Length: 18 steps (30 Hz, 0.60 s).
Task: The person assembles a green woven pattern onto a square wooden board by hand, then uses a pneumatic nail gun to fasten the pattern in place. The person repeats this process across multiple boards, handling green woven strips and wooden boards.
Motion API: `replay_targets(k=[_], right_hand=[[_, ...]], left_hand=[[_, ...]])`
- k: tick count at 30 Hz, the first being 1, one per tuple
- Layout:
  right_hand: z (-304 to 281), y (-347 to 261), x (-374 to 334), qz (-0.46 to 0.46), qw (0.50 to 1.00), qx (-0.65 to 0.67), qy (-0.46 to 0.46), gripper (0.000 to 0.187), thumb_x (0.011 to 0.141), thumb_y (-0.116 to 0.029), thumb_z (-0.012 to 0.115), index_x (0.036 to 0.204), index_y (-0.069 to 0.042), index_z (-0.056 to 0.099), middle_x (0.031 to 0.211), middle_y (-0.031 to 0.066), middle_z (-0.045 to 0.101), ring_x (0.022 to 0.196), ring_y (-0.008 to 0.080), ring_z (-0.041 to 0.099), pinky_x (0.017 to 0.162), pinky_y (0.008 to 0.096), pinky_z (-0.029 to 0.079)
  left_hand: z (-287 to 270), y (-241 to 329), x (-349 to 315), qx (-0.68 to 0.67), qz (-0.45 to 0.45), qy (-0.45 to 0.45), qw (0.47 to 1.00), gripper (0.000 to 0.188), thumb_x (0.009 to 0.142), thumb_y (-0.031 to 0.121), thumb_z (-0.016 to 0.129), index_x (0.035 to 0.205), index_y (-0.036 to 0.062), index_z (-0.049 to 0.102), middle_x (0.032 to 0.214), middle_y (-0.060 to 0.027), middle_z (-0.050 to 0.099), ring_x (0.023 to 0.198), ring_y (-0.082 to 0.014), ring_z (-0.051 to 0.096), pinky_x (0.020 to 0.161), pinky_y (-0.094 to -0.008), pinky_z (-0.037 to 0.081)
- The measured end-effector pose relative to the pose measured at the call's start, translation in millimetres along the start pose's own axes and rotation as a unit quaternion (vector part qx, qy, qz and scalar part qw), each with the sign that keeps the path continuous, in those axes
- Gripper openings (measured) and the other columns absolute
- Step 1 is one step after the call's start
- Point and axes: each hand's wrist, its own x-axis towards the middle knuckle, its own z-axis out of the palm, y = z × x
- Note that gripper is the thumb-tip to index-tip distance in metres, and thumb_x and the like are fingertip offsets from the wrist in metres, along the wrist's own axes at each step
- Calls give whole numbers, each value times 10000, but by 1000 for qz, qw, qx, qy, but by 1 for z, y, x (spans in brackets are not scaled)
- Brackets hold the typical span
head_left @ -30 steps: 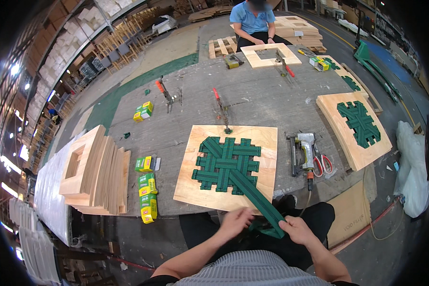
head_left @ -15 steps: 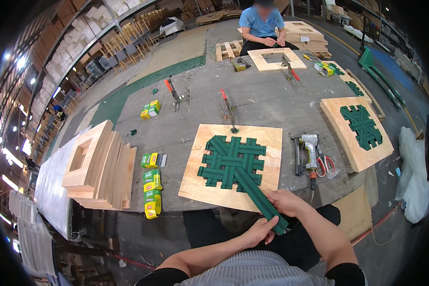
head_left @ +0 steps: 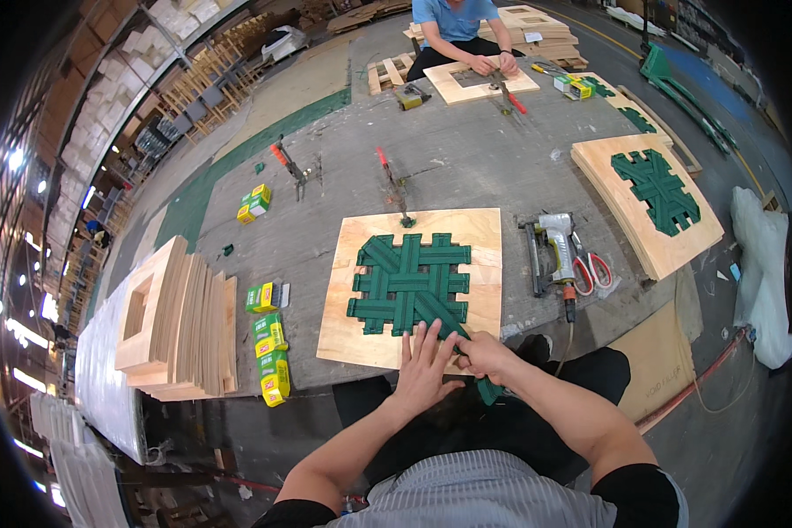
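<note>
In front of me lies a plywood board (head_left: 336, 334) covered by interwoven green elastic webbing straps (head_left: 410, 283). One loose strap runs diagonally from the weave toward the board's near right corner, and its free end (head_left: 489, 392) hangs past the edge. My left hand (head_left: 421, 377) is spread out, its fingertips resting over the strap at the board's near edge. Close beside it, my right hand (head_left: 488, 356) is closed around that strap. A toggle clamp with a red handle (head_left: 392, 183) stands at the board's far edge.
Right of the board lie a staple gun (head_left: 556, 251) and red-handled scissors (head_left: 593, 273). Finished webbed boards (head_left: 612, 211) are stacked farther right. Frames (head_left: 180, 321) and green-yellow boxes (head_left: 270, 334) stand left. Across the table, a co-worker's hands (head_left: 495, 63) touch a wooden frame (head_left: 453, 85).
My left hand has let go of the strap's end and moved forward to the board's edge, fingers spread. My right hand has shifted left with the strap. The co-worker's hands came down to the frame.
</note>
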Motion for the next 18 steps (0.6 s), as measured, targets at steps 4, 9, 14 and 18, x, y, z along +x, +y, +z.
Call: replay_targets(k=[4, 9, 14, 18], right_hand=[[-4, 7, -20, -17, 997, -52, 51, 367, 1092, -322, 500, 981, -4, 645, 690, 32, 565, 532, 137, 469, 488, 333, 366], [-19, 49, -46, -43, 993, -61, 90, 389, 1092, -323, 502, 927, -4, 650, 686, 41, 582, 600, 152, 537, 576, 353, 432], [-23, 70, -68, -59, 989, -86, 107, 395, 1097, -347, 489, 913, -30, 637, 672, 47, 578, 622, 170, 566, 624, 360, 465], [-24, 86, -72, -68, 988, -82, 108, 412, 1097, -369, 482, 904, -34, 627, 670, 59, 579, 630, 190, 581, 637, 364, 476]], left_hand=[[11, -15, 21, 25, 32, -15, 999, 1062, 711, 371, 874, 1607, 172, 340, 1679, -164, 268, 1555, -440, 205, 1236, -652, 150], [18, -17, 25, 32, 29, -37, 998, 1073, 644, 245, 845, 1599, 173, 360, 1685, -107, 288, 1554, -437, 217, 1233, -658, 156], [20, -18, 26, 40, 31, -38, 998, 1043, 645, 247, 792, 1596, 170, 371, 1675, -101, 321, 1553, -435, 225, 1235, -656, 147], [22, -18, 28, 67, 35, -39, 996, 922, 697, 271, 748, 1565, 193, 448, 1670, -78, 345, 1559, -423, 218, 1244, -640, 120]])
